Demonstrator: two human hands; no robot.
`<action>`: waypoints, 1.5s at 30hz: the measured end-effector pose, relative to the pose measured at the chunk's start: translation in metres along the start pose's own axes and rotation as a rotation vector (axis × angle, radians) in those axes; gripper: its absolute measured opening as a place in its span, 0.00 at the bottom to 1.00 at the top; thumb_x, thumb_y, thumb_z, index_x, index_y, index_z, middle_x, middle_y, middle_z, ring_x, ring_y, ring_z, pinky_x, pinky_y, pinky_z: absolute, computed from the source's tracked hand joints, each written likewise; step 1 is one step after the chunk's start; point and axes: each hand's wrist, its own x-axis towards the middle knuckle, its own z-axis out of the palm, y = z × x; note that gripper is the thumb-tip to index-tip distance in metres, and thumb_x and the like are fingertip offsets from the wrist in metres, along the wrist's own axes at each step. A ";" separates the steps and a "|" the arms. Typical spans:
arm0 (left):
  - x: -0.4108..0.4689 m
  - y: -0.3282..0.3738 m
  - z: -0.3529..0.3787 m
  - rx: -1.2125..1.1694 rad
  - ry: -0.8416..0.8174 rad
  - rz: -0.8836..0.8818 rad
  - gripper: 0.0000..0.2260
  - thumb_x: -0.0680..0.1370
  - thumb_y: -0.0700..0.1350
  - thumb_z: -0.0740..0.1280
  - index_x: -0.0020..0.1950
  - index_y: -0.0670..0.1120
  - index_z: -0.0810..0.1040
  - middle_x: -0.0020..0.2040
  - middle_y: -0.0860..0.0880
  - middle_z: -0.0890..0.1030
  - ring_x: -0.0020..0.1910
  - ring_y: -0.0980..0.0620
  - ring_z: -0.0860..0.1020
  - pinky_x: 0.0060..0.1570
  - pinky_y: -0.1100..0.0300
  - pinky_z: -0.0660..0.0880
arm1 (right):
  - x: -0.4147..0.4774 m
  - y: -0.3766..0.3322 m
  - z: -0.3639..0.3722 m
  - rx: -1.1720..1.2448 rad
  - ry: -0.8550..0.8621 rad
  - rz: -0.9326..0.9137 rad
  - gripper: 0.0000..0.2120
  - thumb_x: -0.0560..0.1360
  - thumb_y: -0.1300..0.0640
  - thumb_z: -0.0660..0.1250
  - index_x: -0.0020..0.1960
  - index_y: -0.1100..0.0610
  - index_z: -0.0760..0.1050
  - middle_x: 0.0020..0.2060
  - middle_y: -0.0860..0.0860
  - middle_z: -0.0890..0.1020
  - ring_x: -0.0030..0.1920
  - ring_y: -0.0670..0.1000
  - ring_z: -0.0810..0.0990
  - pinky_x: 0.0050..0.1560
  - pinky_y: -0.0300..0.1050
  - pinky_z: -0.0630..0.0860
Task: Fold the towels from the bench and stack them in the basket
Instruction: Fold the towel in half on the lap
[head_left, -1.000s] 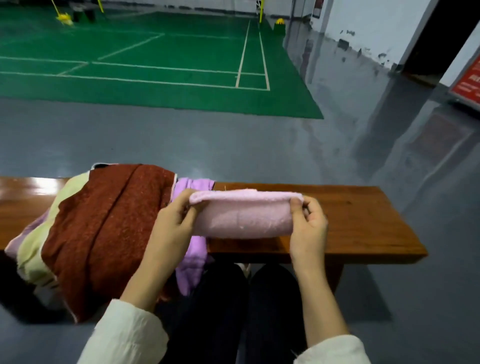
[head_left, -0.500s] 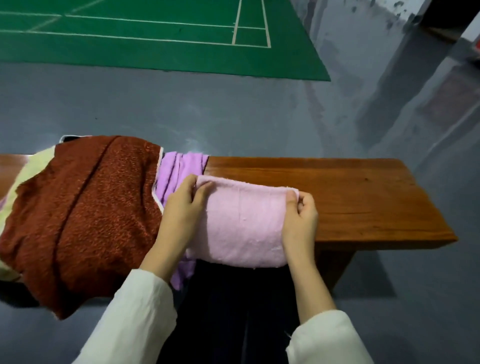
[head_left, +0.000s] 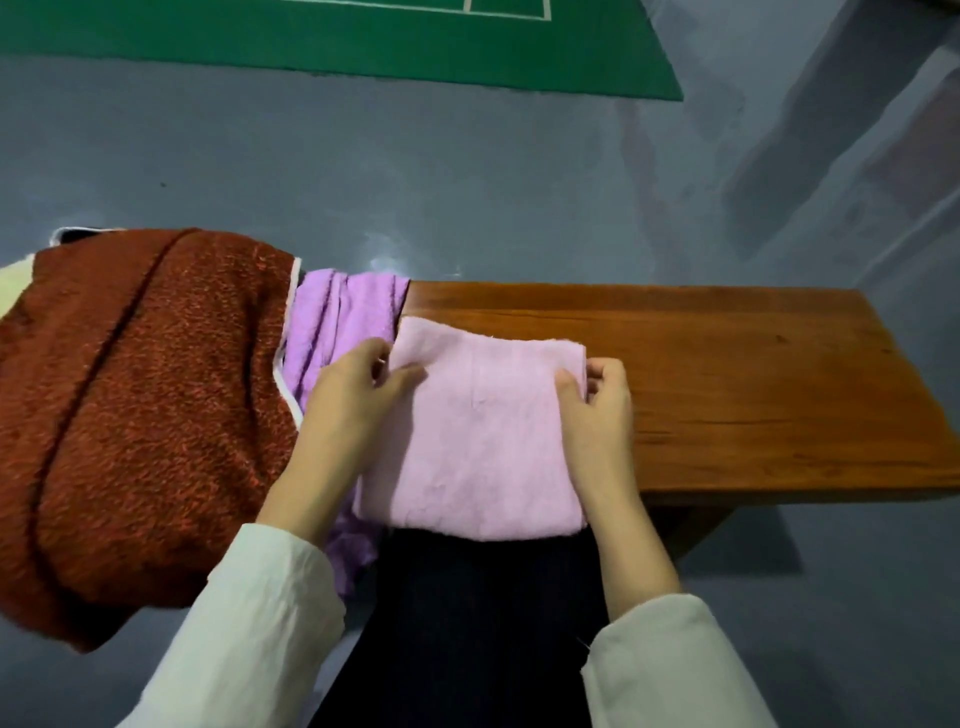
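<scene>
Hanging red-brown towel (head_left: 145, 415): I am seeing it draping over the left end of the bench (head_left: 727, 389), covering most of a cream towel (head_left: 13, 283).
Purple towel (head_left: 345, 317): it is lying just beside the red-brown one, trailing off the near edge.
Left hand (head_left: 353, 400): thumb and fingers are pinching the pink towel (head_left: 483, 441) at its upper left corner.
Pink towel: it is lying folded flat on the bench, its near edge hanging over the front.
Right hand (head_left: 597, 410): I am watching it pinching the upper right edge.
</scene>
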 end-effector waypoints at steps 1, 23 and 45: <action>0.001 0.001 0.001 0.006 0.014 0.004 0.11 0.74 0.49 0.71 0.41 0.42 0.74 0.35 0.45 0.76 0.37 0.45 0.72 0.37 0.54 0.62 | -0.003 -0.001 0.000 -0.058 0.019 -0.012 0.07 0.78 0.55 0.63 0.54 0.55 0.70 0.48 0.49 0.77 0.51 0.54 0.76 0.52 0.54 0.74; -0.032 0.015 -0.008 -0.109 -0.332 -0.486 0.20 0.74 0.58 0.68 0.50 0.42 0.74 0.47 0.43 0.78 0.44 0.46 0.77 0.43 0.57 0.74 | -0.030 0.005 -0.005 0.187 -0.366 0.285 0.11 0.76 0.56 0.67 0.57 0.57 0.78 0.50 0.52 0.84 0.48 0.52 0.82 0.51 0.50 0.79; -0.131 0.146 0.004 -0.288 -0.247 0.379 0.11 0.79 0.47 0.55 0.53 0.45 0.73 0.47 0.54 0.78 0.44 0.58 0.71 0.40 0.63 0.67 | -0.115 0.002 -0.189 0.506 0.197 -0.132 0.07 0.77 0.58 0.67 0.53 0.50 0.78 0.47 0.43 0.83 0.48 0.44 0.81 0.52 0.44 0.78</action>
